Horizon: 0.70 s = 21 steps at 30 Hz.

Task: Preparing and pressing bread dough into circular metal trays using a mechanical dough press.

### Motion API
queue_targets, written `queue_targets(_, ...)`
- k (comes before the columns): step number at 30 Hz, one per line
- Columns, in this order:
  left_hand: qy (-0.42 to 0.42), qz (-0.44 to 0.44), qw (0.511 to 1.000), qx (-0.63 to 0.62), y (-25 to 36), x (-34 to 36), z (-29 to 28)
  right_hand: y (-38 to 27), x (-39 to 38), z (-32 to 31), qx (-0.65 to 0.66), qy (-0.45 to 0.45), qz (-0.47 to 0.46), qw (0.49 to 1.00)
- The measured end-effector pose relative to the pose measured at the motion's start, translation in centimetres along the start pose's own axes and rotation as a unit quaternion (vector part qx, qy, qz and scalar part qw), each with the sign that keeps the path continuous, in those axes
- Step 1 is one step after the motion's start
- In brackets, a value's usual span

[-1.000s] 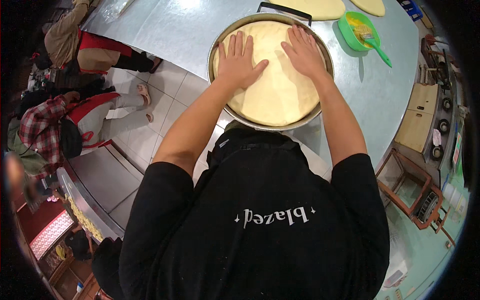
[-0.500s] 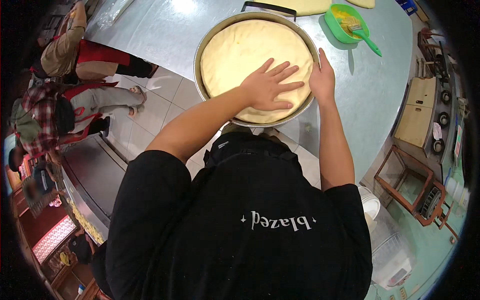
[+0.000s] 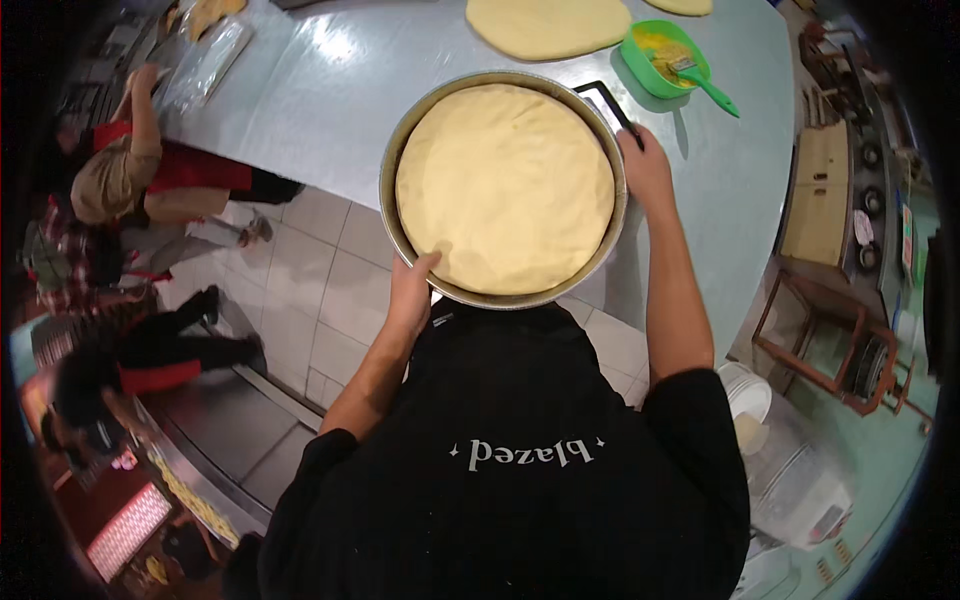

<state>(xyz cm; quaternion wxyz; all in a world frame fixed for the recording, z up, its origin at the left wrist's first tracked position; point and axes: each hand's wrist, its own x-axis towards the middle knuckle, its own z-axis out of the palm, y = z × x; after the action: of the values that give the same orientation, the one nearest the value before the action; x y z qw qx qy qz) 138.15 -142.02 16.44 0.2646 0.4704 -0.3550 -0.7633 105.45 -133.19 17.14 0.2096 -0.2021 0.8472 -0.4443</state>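
A round metal pan [image 3: 388, 190] hangs over the table's near edge, in front of my body. Pale yellow dough [image 3: 505, 185] is spread across its inside, close to the wall all round. My left hand [image 3: 408, 295] is closed on the near left rim, its thumb lapping over onto the dough's edge. On the far right side, my right hand [image 3: 648, 172] grips the pan by its black handle [image 3: 606, 98]; the fingers are partly hidden behind it.
Another flat dough piece [image 3: 550, 28] lies on the metal table [image 3: 330, 110]. Right of it stands a green bowl [image 3: 655, 82] with yellow contents and a green-handled brush [image 3: 715, 97]. Several people work at the left. White buckets [image 3: 745, 395] stand on my right.
My left hand has left the dough's top and taken the rim. The pan has turned clockwise, its handle now at the far right, and my right hand has shifted onto that handle.
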Motion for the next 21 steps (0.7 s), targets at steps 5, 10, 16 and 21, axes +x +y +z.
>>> queue_targets(5,-0.080,-0.123,0.989,0.011,1.4,0.9,-0.8,0.6,2.9,-2.1,-0.148,-0.067,0.004,0.987)
queue_targets(10,-0.183,-0.242,0.951,-0.068,0.3,2.2,-1.8,4.4,-4.0,-4.5,-0.089,0.008,0.120,0.989)
queue_targets(16,-0.221,-0.178,0.929,0.236,-2.2,0.2,6.8,12.8,-13.6,-12.0,0.111,0.149,0.208,0.960)
queue_targets(21,-0.294,-0.116,0.899,0.304,-7.4,-4.2,18.6,21.8,-20.9,-20.9,0.199,0.243,0.263,0.912)
